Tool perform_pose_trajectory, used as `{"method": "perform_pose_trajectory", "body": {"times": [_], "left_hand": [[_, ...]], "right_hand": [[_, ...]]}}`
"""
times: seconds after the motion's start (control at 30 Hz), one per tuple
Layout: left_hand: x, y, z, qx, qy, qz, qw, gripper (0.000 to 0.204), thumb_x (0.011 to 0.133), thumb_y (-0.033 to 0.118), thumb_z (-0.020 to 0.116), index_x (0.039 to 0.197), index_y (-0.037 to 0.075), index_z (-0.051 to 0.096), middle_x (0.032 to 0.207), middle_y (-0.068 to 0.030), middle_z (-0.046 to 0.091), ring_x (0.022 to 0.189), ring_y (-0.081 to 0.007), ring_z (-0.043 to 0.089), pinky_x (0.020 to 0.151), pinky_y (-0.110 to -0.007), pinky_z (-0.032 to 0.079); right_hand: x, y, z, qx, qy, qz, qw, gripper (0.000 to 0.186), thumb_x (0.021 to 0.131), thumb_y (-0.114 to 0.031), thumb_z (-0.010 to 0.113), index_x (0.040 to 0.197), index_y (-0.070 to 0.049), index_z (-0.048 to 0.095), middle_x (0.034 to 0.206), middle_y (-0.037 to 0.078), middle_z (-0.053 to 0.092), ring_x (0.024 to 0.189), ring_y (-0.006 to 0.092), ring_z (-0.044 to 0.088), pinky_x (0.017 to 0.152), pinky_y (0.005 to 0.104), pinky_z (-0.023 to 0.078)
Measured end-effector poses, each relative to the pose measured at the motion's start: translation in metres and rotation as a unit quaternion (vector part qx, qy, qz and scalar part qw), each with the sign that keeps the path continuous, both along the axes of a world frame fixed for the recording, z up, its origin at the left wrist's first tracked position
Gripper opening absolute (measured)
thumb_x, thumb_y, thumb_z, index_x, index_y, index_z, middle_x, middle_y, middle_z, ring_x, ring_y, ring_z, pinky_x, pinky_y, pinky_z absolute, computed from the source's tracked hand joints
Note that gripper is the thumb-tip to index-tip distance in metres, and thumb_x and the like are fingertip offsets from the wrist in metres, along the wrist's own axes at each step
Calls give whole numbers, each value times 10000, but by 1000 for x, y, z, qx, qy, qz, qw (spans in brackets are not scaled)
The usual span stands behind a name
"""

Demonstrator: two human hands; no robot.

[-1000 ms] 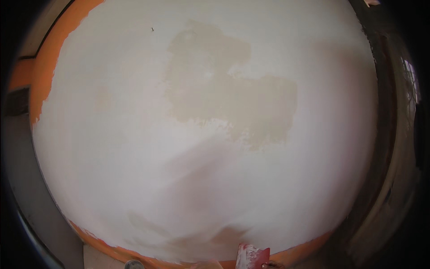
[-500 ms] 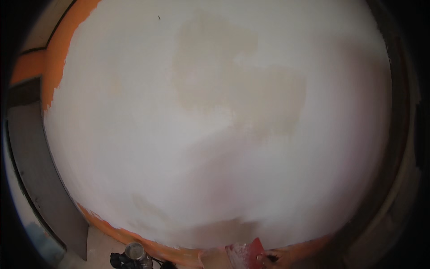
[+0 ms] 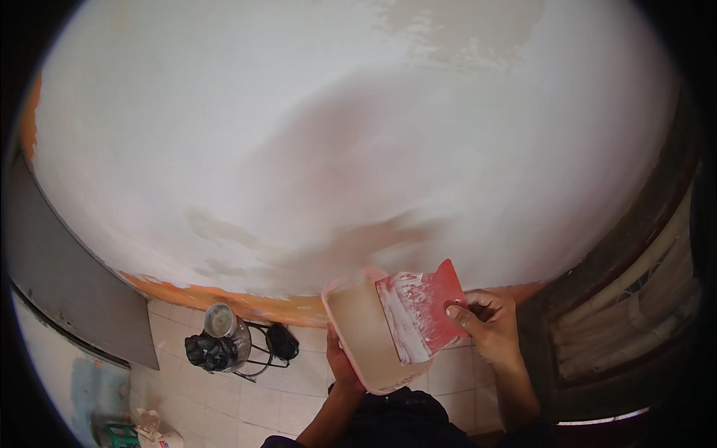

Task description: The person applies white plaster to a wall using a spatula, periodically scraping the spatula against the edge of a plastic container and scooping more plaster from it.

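head view: a flat red spreader (image 3: 446, 299), its blade smeared with white paste (image 3: 403, 317), is positioned over the right portion of a pink-rimmed tray (image 3: 357, 321) and hides that portion. contact between blade and tray cannot be determined. the right hand (image 3: 489, 325) grips the spreader at its right edge, thumb on the upper face; the other fingers are partly hidden. the left hand (image 3: 341, 362) grips the tray at its left side; fingers under the tray are out of sight. dark clothing (image 3: 388, 418) below is cut off by the lower edge. left of the tray, above the tiled floor (image 3: 261, 411), a round grey container (image 3: 219, 319) adjoins a black bundle (image 3: 211, 351), contents unclear. ahead, the white wall (image 3: 187, 149) carries a beige patch (image 3: 467, 26), truncated at the upper edge.
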State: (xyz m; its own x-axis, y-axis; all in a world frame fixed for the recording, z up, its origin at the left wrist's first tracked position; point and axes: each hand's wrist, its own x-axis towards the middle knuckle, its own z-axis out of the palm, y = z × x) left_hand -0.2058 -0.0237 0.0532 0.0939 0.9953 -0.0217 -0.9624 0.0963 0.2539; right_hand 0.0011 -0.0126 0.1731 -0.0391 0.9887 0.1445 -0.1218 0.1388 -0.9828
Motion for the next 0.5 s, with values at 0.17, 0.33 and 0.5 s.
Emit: {"method": "perform_pose_trajectory", "body": {"times": [0.17, 0.33, 0.5], "left_hand": [[4, -3, -3, -24, 0, -11, 1000, 663, 966, 543, 377, 1441, 84, 331, 1415, -138, 436, 1284, -310, 446, 1079, -469, 359], [1, -14, 24, -61, 8, -30, 998, 653, 965, 532, 386, 1438, 86, 331, 1401, -137, 447, 1274, -309, 454, 1072, -468, 367], [9, -6, 18, -80, 40, -29, 996, 646, 963, 521, 394, 1433, 83, 336, 1386, -135, 462, 1256, -311, 471, 1061, -461, 381]], "right_hand": [[-6, -8, 13, 8, -96, -17, 995, 118, 866, -12, 661, 970, 34, 692, 835, 50, 698, 717, 57, 608, 607, 214, 489], [-26, -8, 39, 182, -326, -63, 925, 121, 780, 1, 678, 899, 21, 692, 671, 72, 642, 543, 97, 580, 495, 253, 452], [-35, 4, 24, 229, -401, -96, 882, 53, 744, -40, 657, 767, 4, 640, 608, 130, 585, 514, 272, 590, 481, 347, 474]]}}
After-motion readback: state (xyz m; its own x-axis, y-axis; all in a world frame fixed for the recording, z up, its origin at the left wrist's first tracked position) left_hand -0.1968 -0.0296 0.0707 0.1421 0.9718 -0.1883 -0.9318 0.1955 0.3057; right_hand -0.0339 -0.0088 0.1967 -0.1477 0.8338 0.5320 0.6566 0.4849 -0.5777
